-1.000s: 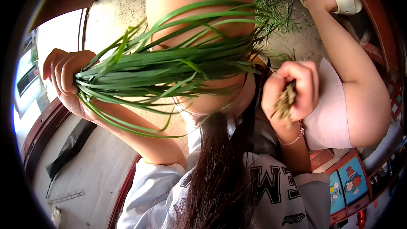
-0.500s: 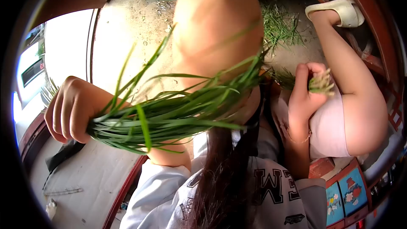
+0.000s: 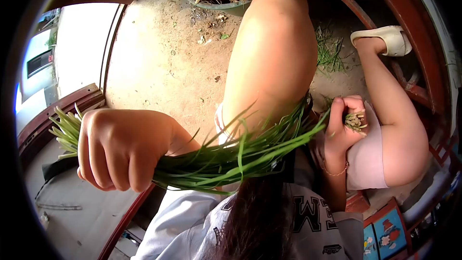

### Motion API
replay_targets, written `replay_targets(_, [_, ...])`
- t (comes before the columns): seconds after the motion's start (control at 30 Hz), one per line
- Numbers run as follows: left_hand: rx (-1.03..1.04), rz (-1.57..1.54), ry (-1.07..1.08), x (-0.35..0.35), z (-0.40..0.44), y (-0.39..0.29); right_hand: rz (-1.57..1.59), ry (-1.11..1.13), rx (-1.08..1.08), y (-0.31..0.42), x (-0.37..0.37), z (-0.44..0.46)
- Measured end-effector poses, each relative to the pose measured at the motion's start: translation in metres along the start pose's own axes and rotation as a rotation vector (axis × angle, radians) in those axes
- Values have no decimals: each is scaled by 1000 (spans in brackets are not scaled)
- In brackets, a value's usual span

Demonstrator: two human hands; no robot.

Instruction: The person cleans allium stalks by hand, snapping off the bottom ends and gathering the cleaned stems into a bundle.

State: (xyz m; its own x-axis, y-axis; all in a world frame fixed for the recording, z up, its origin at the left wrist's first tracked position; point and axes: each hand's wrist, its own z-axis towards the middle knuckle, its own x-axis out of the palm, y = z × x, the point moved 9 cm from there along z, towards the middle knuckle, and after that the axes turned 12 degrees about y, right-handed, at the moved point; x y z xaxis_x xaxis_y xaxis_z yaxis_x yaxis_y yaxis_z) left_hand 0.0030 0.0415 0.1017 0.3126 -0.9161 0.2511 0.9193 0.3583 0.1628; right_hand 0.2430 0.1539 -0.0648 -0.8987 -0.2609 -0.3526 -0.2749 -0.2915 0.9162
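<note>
My left hand [image 3: 122, 149] is closed in a fist around a bunch of garlic chives [image 3: 240, 161]. The pale stem ends stick out on its left, and the long green leaves trail right across my lap. Further right, my right hand [image 3: 344, 123] is wrapped around a smaller bunch of stems [image 3: 355, 123], whose pale ends poke out past the thumb. What lies behind that hand is mostly hidden; the leaf tips from the left bunch reach close to it.
Loose green blades [image 3: 329, 53] lie on the floor beyond my knee [image 3: 274, 33]. At the top stands a basin [image 3: 231, 7] with dry stalks and leafy plants. A red wooden frame [image 3: 428, 33] runs along the right, near a pale slipper [image 3: 387, 38]. A grey surface [image 3: 72, 226] is at lower left.
My left hand has moved right and nearer the camera with its bunch, and the stem ends now show more. My right hand has lowered slightly, still gripping its stems. The view has shifted.
</note>
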Motion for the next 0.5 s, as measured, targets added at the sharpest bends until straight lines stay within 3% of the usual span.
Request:
replay_targets(0.2, [-64, -133, 47, 8, 5, 4, 253, 31, 205, -23, -4, 6])
replay_targets(0.27, [-71, -128, 59, 10, 5, 3, 187, 52, 113, -11, -9, 19])
replay_targets(0.5, [-334, -181, 135, 25, 7, 15, 573, 35, 10, 26, -50, 62])
